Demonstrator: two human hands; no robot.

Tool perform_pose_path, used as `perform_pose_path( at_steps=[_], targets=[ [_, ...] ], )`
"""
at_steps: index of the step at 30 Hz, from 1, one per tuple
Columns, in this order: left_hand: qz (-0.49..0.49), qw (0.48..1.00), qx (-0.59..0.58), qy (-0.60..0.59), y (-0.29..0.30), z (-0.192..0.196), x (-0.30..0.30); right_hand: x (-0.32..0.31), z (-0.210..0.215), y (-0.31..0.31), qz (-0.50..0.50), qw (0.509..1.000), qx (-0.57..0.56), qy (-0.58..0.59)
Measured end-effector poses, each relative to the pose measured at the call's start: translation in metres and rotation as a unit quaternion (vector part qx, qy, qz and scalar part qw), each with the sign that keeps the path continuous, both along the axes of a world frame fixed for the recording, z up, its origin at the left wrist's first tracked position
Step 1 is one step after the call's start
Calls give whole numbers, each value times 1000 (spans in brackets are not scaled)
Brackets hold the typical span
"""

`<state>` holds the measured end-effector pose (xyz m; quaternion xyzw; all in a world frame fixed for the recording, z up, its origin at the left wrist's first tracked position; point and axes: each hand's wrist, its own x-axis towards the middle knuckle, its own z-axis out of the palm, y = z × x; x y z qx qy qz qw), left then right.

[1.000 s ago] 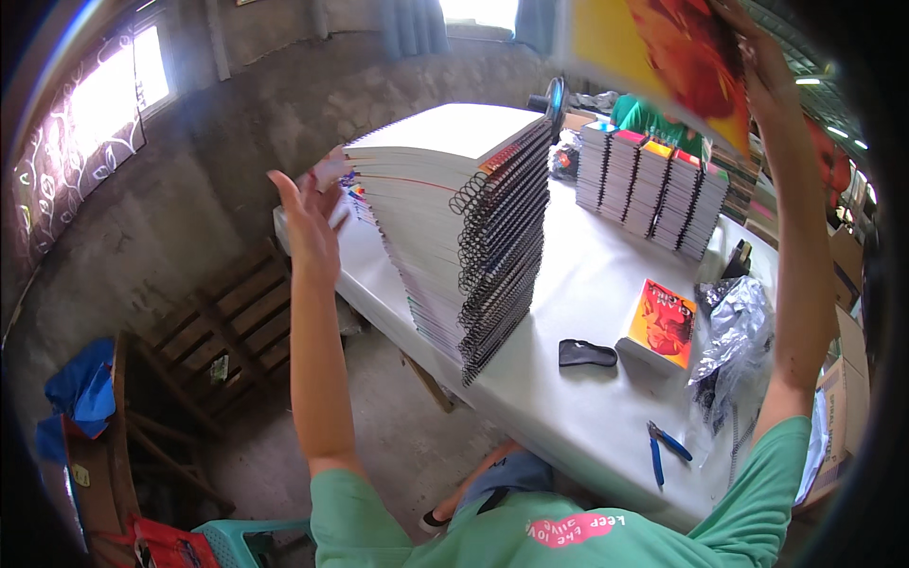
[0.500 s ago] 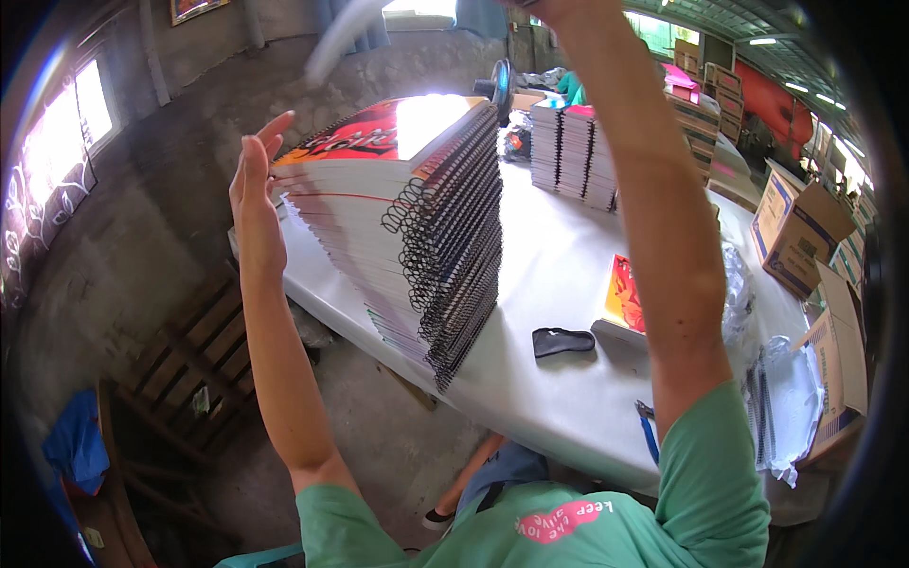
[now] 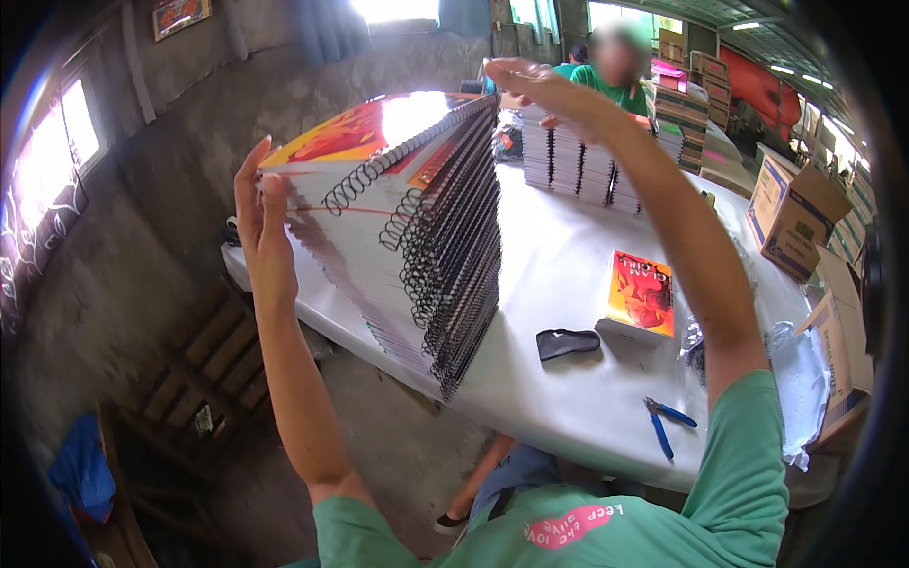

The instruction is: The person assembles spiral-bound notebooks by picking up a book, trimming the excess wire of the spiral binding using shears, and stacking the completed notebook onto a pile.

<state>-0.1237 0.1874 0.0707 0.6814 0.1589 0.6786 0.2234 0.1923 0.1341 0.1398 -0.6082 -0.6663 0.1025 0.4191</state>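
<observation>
A tall, leaning stack of spiral-bound notebooks (image 3: pixel 355 232) stands on the white-covered table, its black coils toward the right. The top notebook (image 3: pixel 331 135) has a red and yellow cover, and its coil juts past the near corner. My left hand (image 3: pixel 268 213) is against the upper left edge of the stack, fingers extended and thumb apart. Over the far right top corner is my right hand (image 3: pixel 540 90), fingers stretched out, touching or just above the coil's end; I cannot tell which. Neither hand is wrapped round anything.
On the table (image 3: pixel 530 398) lie a red and yellow book (image 3: pixel 641 292), a black pouch (image 3: pixel 568 345) and blue-handled cutters (image 3: pixel 669 431). More spiral-bound notebooks (image 3: pixel 578 170) stand behind. A person in green (image 3: pixel 614 90) is beyond them. Cardboard boxes (image 3: pixel 795 213) are at the right.
My right hand has come down from the upper edge to the top of the stack. A blurred pale strip is gone from above; a coil now lies along the top. My left hand stays beside the stack.
</observation>
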Motion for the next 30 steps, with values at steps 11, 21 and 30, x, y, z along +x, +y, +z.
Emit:
perform_pose_path(
  at_steps=[11,21,30],
  targets=[
    [-88,991,76,-60,13,-4,-7,-43,-26,75,50,943,121,306],
    [-104,974,84,-183,-35,1,-28,28,-53,31,114,921,187,323],
    [-167,970,162,-76,-160,-149,119,272,-347,-163,-488,809,-108,-309]
  ],
)
